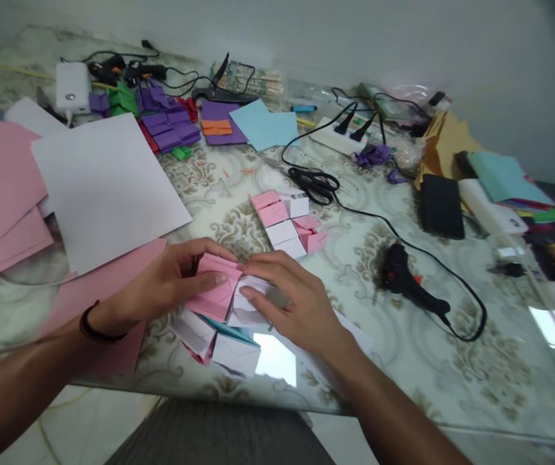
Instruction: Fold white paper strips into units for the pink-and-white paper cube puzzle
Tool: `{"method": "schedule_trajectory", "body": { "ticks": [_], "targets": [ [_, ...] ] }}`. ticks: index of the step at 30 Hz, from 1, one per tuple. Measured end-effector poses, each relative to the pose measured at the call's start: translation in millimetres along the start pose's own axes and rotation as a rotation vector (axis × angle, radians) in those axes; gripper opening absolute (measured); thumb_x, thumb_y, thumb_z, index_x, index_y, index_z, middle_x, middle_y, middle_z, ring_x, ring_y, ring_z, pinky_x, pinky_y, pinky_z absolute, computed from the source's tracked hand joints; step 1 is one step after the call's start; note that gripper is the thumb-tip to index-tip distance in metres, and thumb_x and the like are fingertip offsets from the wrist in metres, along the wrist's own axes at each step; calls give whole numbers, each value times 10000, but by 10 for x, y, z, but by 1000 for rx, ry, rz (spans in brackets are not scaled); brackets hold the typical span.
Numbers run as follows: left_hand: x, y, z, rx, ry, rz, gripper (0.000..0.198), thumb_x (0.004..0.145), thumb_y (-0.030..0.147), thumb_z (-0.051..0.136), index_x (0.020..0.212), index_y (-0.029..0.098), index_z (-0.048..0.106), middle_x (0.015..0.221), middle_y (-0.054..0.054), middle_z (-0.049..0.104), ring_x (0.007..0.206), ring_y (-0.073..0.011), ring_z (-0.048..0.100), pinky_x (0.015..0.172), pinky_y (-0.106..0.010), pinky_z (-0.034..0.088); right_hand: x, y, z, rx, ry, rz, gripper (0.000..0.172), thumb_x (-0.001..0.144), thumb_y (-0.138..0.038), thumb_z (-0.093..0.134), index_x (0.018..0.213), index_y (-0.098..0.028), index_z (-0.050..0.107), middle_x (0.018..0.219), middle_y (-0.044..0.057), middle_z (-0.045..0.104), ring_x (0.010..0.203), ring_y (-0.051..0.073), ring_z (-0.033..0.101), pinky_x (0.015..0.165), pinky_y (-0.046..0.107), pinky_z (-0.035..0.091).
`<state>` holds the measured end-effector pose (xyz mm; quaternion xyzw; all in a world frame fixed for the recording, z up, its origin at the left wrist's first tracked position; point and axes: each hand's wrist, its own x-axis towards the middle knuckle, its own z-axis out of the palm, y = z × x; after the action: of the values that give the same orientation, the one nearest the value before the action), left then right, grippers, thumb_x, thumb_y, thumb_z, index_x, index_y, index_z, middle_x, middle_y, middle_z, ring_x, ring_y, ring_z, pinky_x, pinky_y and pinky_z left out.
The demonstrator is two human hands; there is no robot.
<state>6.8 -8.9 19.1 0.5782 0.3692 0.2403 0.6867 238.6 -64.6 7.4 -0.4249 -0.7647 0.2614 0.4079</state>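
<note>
Near the table's front edge I hold a folded paper piece [213, 298] of pink and white squares between both hands. My left hand [181, 281] has its thumb on top of the pink half, with the fingers behind it. The white half [249, 302] is pinched by my right hand [290, 290], its thumb and fingers close to the middle seam. Just below lies a white and teal folded paper piece [232, 349], partly covered by the one I hold. Farther back, a similar pink and white folded piece [284, 226] rests on the table.
Left are white sheets [113, 187] and pink sheets [1, 187]. Black-handled scissors [313, 184] and a black glue gun [410, 281] with its cord lie to the right. Purple folded papers [171, 129], a power strip [338, 135] and a black rectangular item [442, 205] are farther back.
</note>
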Motion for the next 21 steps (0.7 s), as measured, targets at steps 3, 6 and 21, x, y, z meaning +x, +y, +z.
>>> {"method": "schedule_trajectory", "body": {
  "ticks": [3, 6, 21],
  "targets": [
    [17, -36, -4, 0, 26, -28, 302, 922, 366, 750, 1161, 183, 719, 850, -21, 688, 646, -105, 561, 538, -187, 404, 0, 43, -23, -30, -58, -41, 178, 1009, -203, 664, 1185, -229, 660, 1138, 60, 730, 1031, 184, 706, 925, 333, 599],
    [30, -44, 4, -42, 12, -51, 300, 909, 364, 759, 1140, 176, 719, 852, -29, 703, 654, -113, 582, 541, -186, 417, 6, 61, -45, -19, -102, -29, 151, 1018, -228, 662, 1169, -222, 659, 1126, 56, 744, 1015, 177, 717, 910, 309, 596],
    [15, -33, 34, -168, -33, -78, 295, 890, 348, 772, 1124, 186, 696, 717, 8, 684, 539, -87, 548, 473, -160, 375, 61, 15, -79, 142, -174, 64, 113, 940, -268, 772, 1026, -224, 713, 959, 12, 720, 837, 150, 663, 781, 276, 544]
  ]
}}
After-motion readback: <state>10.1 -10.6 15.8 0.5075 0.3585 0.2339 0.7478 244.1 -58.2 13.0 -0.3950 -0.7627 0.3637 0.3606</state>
